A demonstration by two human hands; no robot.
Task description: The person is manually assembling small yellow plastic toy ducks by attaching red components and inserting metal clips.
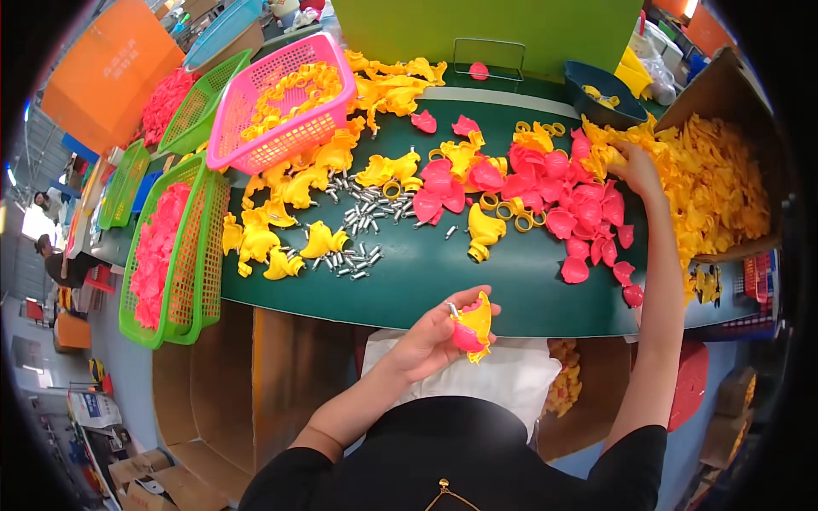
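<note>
My left hand [430, 342] is closed around a yellow plastic shell half [479, 319] just off the table's near edge. A pink cup-shaped part [466, 337] sits inside that shell, and a small silvery pin [452, 311] sticks out by my fingers. Out to the right, my right hand [639, 173] pinches a yellow plastic shell piece [601, 155] at the edge of a big yellow heap [711, 183]. Pink curved parts [588, 209] lie piled beside that hand. Yellow rings [515, 213] and a lone yellow shell [486, 232] lie on the green table [400, 285].
Silvery pins [366, 204] are scattered left of centre among yellow shells. A pink basket [230, 145] of yellow rings stands at the back left, above green baskets [200, 289] with pink parts. A cardboard box [724, 81] borders the yellow heap. A dark bowl [630, 106] stands at the back.
</note>
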